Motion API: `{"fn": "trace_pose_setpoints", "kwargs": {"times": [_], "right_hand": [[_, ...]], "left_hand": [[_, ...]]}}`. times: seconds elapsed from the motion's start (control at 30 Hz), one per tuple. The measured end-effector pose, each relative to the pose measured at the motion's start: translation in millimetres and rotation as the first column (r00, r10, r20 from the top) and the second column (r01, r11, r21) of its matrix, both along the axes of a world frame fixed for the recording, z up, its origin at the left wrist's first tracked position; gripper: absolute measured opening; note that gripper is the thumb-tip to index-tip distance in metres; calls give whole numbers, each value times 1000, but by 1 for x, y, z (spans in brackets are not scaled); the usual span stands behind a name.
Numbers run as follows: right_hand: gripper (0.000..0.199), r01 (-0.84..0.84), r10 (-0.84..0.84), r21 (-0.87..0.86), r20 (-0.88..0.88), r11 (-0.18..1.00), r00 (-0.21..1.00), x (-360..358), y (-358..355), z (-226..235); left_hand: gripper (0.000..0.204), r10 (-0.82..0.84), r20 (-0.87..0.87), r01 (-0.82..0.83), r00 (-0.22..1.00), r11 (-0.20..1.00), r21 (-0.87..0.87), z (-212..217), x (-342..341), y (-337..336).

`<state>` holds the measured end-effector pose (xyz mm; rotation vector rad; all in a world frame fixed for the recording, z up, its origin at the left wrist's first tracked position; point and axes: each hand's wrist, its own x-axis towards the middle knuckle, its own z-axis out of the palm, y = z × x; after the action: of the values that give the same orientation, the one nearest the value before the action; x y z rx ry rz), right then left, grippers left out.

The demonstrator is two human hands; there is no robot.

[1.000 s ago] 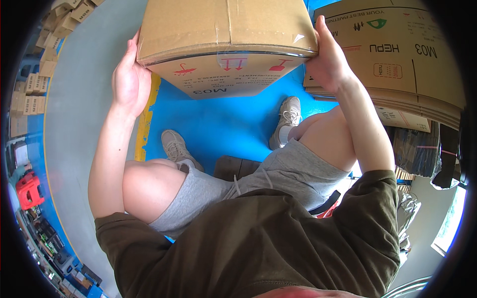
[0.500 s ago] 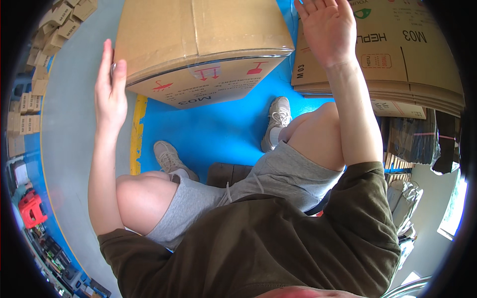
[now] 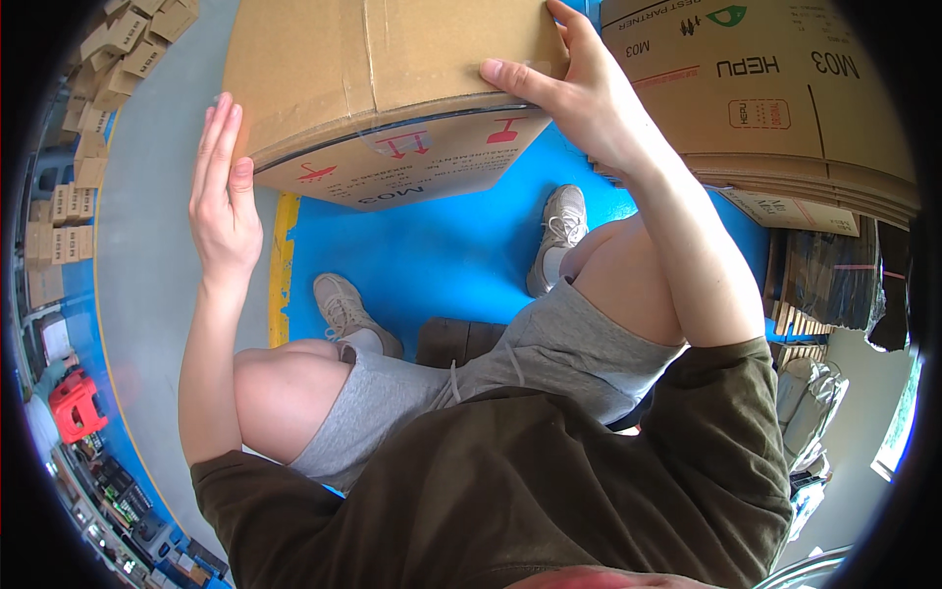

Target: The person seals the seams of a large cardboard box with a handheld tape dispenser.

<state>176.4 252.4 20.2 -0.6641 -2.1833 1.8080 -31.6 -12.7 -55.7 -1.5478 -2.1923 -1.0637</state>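
A large brown cardboard box (image 3: 304, 74), taped along its top seam, stands in front of me. Its near side carries red handling symbols and dark print. Stretched out flat, the fingers of my left hand (image 3: 224, 201) lie along the box's left side, with the thumb at the near left corner. My right hand (image 3: 589, 103) grips the right near corner, its thumb on the top face and its fingers over the right side. Part of those fingers is hidden behind the box edge, and the box's far end is cut off by the frame.
Flattened cartons (image 3: 785, 108) lie stacked at the right, close to my right forearm. Below the box, my shoes rest on a blue floor (image 3: 422, 255) edged by a yellow line (image 3: 281, 265). Small cartons (image 3: 128, 49) are piled far left, near a red plastic item (image 3: 77, 406).
My right hand has come down leftward from over the carton stack onto the box's right corner. The box's right end has shifted left a little. My left hand stays at the left side.
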Motion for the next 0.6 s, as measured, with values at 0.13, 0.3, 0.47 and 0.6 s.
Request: {"fn": "trace_pose_setpoints", "kwargs": {"times": [0.13, 0.3, 0.47, 0.6], "right_hand": [[87, 134, -149, -107, -146, 985, 978, -10, 20, -50], [57, 307, -354, -313, -104, 899, 930, -11, 2, -45], [56, 269, -329, -371, -108, 889, 938, -10, 17, -45], [55, 113, -141, -306, -72, 945, 987, 1, 40, -29]], "left_hand": [[40, 35, -320, -67, 947, 994, -89, 6, 0, 4], [44, -34, -462, -11, 886, 995, -95, 12, 7, 11], [68, 40, -485, -142, 874, 974, -175, 19, 33, 36], [68, -50, -474, -99, 879, 954, -282, 26, 52, 41]]}}
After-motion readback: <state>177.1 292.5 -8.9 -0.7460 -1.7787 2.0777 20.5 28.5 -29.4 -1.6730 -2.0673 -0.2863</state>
